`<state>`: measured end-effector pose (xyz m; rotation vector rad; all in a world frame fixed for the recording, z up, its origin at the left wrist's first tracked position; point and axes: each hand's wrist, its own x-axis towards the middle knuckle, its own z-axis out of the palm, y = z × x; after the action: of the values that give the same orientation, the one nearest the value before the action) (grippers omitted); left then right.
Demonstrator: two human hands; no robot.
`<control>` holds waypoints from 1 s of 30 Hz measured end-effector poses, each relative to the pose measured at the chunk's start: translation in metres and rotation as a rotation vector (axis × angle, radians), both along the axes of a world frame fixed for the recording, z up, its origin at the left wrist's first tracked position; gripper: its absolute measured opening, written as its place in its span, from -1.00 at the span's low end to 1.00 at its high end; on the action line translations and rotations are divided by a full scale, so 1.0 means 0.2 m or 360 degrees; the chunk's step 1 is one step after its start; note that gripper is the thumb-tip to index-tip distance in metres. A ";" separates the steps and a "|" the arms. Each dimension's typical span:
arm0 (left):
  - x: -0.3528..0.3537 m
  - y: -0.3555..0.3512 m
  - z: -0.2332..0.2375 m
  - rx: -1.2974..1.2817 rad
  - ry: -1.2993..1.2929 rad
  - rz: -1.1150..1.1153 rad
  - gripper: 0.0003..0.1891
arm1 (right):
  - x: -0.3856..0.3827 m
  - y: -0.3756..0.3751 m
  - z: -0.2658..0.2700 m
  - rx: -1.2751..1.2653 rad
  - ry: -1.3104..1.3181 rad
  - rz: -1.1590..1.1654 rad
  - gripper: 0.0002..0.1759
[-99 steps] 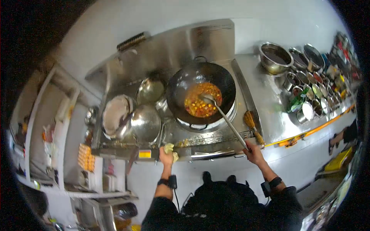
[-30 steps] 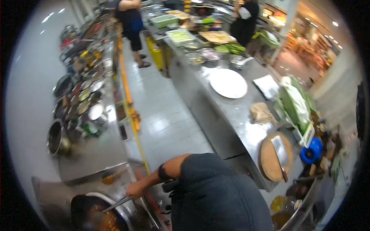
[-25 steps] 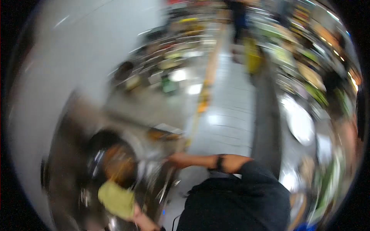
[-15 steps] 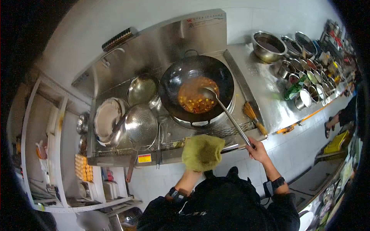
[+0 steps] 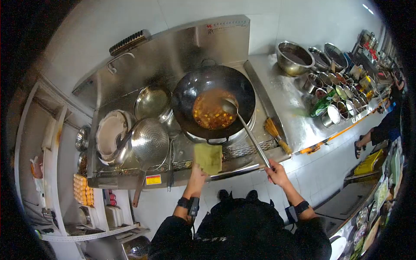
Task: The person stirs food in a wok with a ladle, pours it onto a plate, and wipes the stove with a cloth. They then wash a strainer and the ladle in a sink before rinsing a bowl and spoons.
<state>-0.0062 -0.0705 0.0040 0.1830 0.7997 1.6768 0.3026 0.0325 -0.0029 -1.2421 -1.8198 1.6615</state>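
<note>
A black wok point(image 5: 208, 82) sits on the stove burner with a reddish-brown stew point(image 5: 207, 117) of small yellow cubes in it. My right hand point(image 5: 276, 172) is wrapped round the handle end of a long metal ladle point(image 5: 253, 142), whose bowl rests in the stew. My left hand point(image 5: 197, 174) grips the left edge of a yellow-green cloth point(image 5: 209, 158), held at the stove's front edge just below the wok's near handle point(image 5: 217, 141). The fingertips of my left hand are partly hidden.
Perforated strainers point(image 5: 150, 142) and a pale-lined pot point(image 5: 113, 135) stand left of the wok. A brush point(image 5: 276, 134) lies to its right. Steel bowls point(image 5: 295, 58) and several seasoning containers point(image 5: 331, 115) line the right counter. Another person's leg point(image 5: 366, 138) shows at far right.
The cloth has swung from wide and raised to hanging flatter near the wok's front handle, with my left hand farther forward. My right hand keeps hold of the ladle. The view has shifted slightly.
</note>
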 end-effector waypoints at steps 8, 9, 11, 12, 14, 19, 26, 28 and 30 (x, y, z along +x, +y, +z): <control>-0.13 0.51 -0.33 -0.0761 -0.0077 0.0000 -0.72 | -0.10 -0.10 0.13 -0.0003 -0.0007 -0.0150 -0.67; -0.14 0.52 -0.36 -0.0783 -0.0069 -0.0079 -0.76 | -0.10 -0.09 0.14 0.0017 0.0013 -0.0155 -0.68; -0.14 0.53 -0.46 -0.0769 -0.0019 0.0105 -0.83 | -0.11 -0.12 0.14 0.0008 0.0045 -0.0173 -0.68; -0.13 0.52 -0.48 -0.0729 -0.0019 0.0169 -0.83 | -0.12 -0.14 0.14 0.0000 0.0045 -0.0235 -0.69; -0.08 0.54 -0.50 -0.0634 -0.0022 0.0253 -0.82 | -0.15 -0.17 0.23 0.0008 0.0023 -0.0296 -0.71; -0.02 0.49 -0.41 -0.0602 0.0005 0.0344 -0.84 | -0.15 -0.22 0.32 0.0088 0.0052 -0.0288 -0.66; -0.02 0.47 -0.30 -0.0612 -0.0063 0.0318 -0.79 | -0.23 -0.24 0.45 -0.0045 -0.0084 -0.0385 -0.66; 0.00 0.48 -0.31 -0.0648 -0.0033 0.0295 -0.77 | -0.26 -0.25 0.46 -0.0051 -0.0108 -0.0391 -0.67; -0.05 0.50 -0.47 -0.0560 -0.0113 0.0078 -0.77 | -0.28 -0.24 0.48 -0.0061 -0.0133 -0.0398 -0.67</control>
<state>-0.0168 0.0302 -0.0910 -0.1407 1.0360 1.5503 0.2476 -0.0150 0.0940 -1.5076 -1.6078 1.5335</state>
